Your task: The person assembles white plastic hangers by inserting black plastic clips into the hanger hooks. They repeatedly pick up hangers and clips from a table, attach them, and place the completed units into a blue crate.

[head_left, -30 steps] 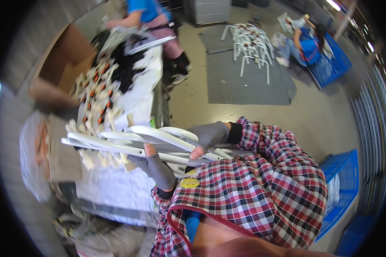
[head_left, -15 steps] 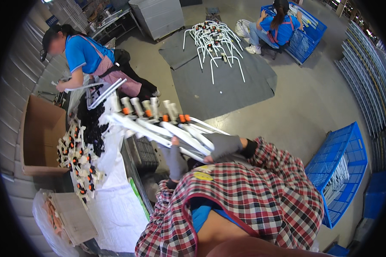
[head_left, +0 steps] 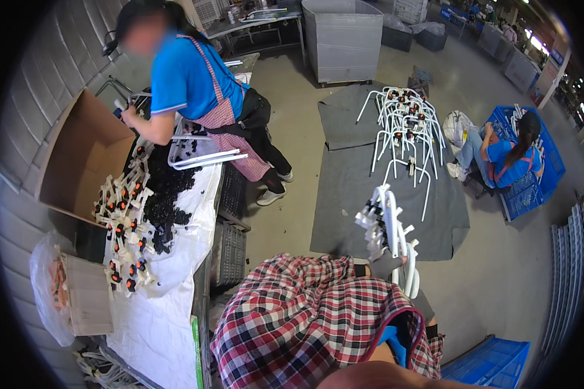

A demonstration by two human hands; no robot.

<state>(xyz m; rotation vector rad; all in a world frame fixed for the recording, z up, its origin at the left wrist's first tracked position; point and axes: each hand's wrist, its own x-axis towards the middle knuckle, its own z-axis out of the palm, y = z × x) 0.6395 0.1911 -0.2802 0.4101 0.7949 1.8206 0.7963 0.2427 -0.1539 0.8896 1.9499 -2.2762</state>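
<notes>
A bundle of bent white tube frames (head_left: 392,223) with white and black clamps hangs upright in front of me. My left hand (head_left: 384,266), in a grey fingerless glove, is closed round its near part. At the lower bent ends my right hand (head_left: 424,307), also gloved in grey, holds the bundle from the right; most of its fingers are hidden. Just beyond stands a row of similar white tube frames (head_left: 405,123), fitted with black and orange clamps, on a grey floor mat (head_left: 344,194).
On the left, a workbench with a white sheet (head_left: 162,318) bears clamps (head_left: 126,236), black small parts (head_left: 165,214) and a cardboard box (head_left: 78,162). One co-worker (head_left: 198,78) leans over it. Another (head_left: 512,155) sits by a blue crate (head_left: 551,162). A second blue crate (head_left: 490,363) is near right.
I have turned right, away from the bench, and the bundle has swung from level to upright over the mat's near edge. The co-worker at the bench has set white tubes down.
</notes>
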